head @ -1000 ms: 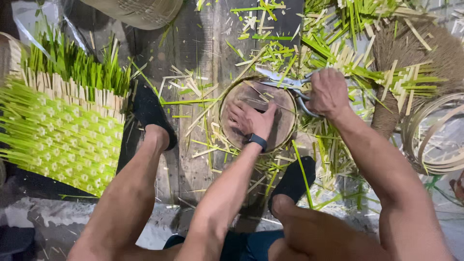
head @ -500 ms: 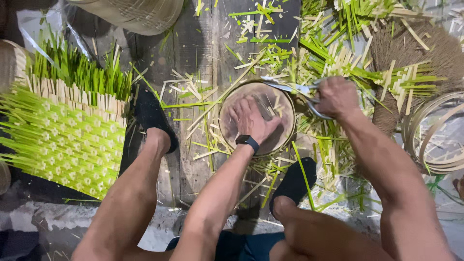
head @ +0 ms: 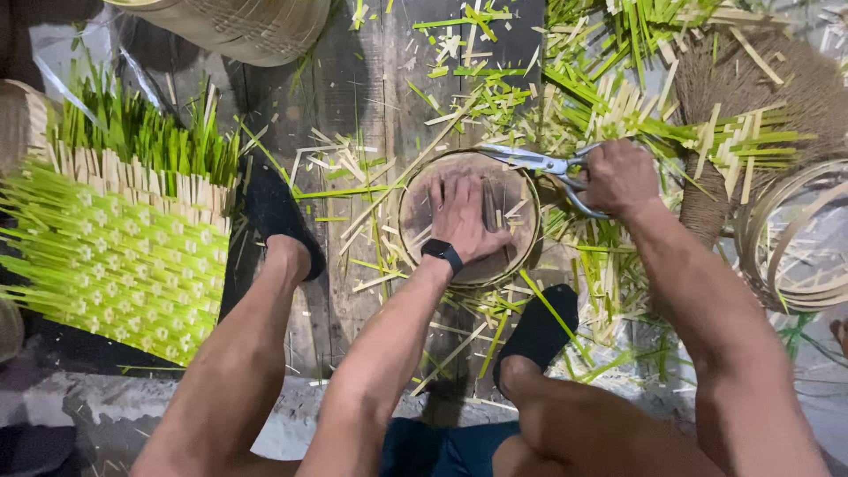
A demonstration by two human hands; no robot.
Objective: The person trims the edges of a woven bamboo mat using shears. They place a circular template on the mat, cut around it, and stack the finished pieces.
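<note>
**Trimming the rim of a small round basket**

On the wooden floor between the person's feet sits a small round woven basket (head: 468, 216), seen from the head camera looking straight down. The left hand (head: 464, 216) lies inside it, palm down and fingers spread flat, which likely pins it so it cannot spin or tip. The right hand (head: 618, 177) is closed around the handles of a pair of scissors (head: 539, 163), whose blades look slightly parted and reach to the basket's upper right rim, probably so the stray strip ends there can be clipped. Cut green and pale strips (head: 609, 97) litter the boards all around. To the left lies a larger piece of green weaving (head: 115, 238) with uncut ends standing up, beside a black-socked foot (head: 278, 216). A stack of thin hoops (head: 795, 238) rests at the right edge.

Compared with a second ago, the left hand has flattened and moved toward the basket's middle, and the scissors have swung round from its right side to lie across the upper rim.
</note>
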